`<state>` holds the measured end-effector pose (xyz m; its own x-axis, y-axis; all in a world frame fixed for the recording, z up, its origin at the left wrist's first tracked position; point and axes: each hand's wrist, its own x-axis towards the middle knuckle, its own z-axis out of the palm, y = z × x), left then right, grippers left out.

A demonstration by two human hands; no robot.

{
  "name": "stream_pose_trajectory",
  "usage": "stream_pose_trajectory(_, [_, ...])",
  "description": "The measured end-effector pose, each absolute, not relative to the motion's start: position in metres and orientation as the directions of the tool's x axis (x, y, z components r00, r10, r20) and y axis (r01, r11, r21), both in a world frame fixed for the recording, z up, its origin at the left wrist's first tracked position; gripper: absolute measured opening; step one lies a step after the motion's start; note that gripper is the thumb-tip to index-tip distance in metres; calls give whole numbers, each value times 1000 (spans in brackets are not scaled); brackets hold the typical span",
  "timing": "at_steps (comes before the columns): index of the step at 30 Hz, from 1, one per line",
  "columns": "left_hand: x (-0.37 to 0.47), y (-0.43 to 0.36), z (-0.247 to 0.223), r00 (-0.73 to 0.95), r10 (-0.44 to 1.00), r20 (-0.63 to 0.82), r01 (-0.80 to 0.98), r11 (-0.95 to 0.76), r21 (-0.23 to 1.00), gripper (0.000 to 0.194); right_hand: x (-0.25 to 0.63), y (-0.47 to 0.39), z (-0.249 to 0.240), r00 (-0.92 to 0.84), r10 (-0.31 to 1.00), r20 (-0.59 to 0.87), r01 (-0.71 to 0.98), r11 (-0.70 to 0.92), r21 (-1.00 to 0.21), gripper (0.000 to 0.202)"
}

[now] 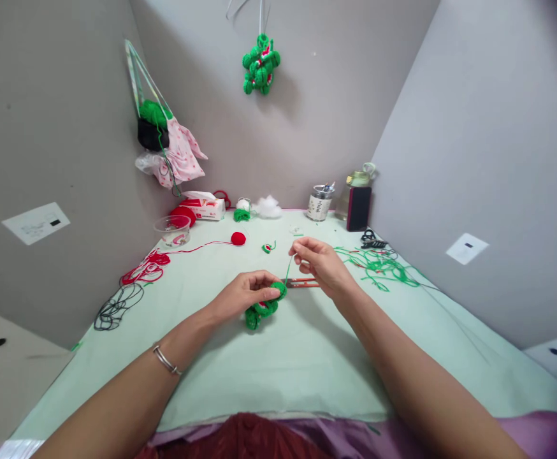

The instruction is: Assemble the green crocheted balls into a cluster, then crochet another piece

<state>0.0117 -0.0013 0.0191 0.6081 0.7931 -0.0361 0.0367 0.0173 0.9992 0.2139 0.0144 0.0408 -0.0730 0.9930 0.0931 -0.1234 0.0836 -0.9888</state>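
Note:
My left hand (254,288) is closed on a green crocheted piece (262,310) with red and white bits, held just over the pale green cloth. From its top a green yarn strand (288,269) runs up to my right hand (314,258), whose thumb and forefinger pinch it. Whether a needle is also in that pinch is too small to tell. Orange-handled thread snips (302,282) lie on the cloth behind the piece, partly covered by my right hand. A small green, red and white crocheted bit (267,248) lies farther back.
Green yarn ends (386,264) and black scissors (370,239) lie at right. A red yarn ball (238,238), loose red yarn (147,266), black cord (116,307) and a clear bowl (173,233) are at left. Along the back stand a tissue box (206,207) and a pen cup (320,205).

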Motion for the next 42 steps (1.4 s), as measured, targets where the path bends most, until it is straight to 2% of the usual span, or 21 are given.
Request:
stream_pose_trajectory(4, [10,-2,21,600,799,-27,-4,37,999,28,214,13,39,-375,924,-75,-205,-162,-965,34])
stream_pose_trajectory(6, [9,-2,22,615,788,-20,-35,53,998,26,213,12,38,-433,895,-109,-243,-233,-942,35])
stream_pose_trajectory(9, [8,-3,24,652,758,-22,-59,79,995,22,211,15,36,-359,928,-100,-288,-212,-934,38])
stream_pose_trajectory(13, [8,-3,23,650,757,-72,-83,165,983,18,211,23,29,-285,952,-109,-213,-174,-961,33])
stream_pose_trajectory(17, [5,0,20,664,744,-68,-127,202,971,22,220,36,20,-134,987,-86,-69,-96,-993,31])
stream_pose_trajectory(21, [0,5,21,618,784,-64,-166,209,964,21,234,47,13,28,999,16,181,11,-983,23])
stream_pose_trajectory(23, [-3,9,22,578,813,-64,-193,213,958,21,240,48,12,29,997,67,349,53,-935,18])
stream_pose_trajectory(26, [-6,13,22,542,837,-67,-207,211,955,22,249,44,17,-19,992,122,592,109,-798,14])
stream_pose_trajectory(29, [-7,17,21,541,839,-58,-203,197,959,27,258,38,26,-55,988,144,745,137,-653,9])
stream_pose_trajectory(31, [-8,19,19,529,847,-49,-210,187,960,30,262,35,30,-130,986,105,816,166,-553,8])
stream_pose_trajectory(33, [-9,21,18,502,864,-41,-216,171,961,33,261,33,31,-261,965,19,881,246,-405,14])
stream_pose_trajectory(36, [-9,22,14,449,893,-30,-212,139,967,39,253,30,29,-405,912,-70,893,378,-242,17])
stream_pose_trajectory(40, [-7,23,8,389,920,38,-219,52,974,48,244,28,28,-444,896,-24,872,426,-239,16])
stream_pose_trajectory(42, [-5,23,7,365,927,81,-213,-1,977,51,243,27,31,-422,906,26,862,410,-298,21])
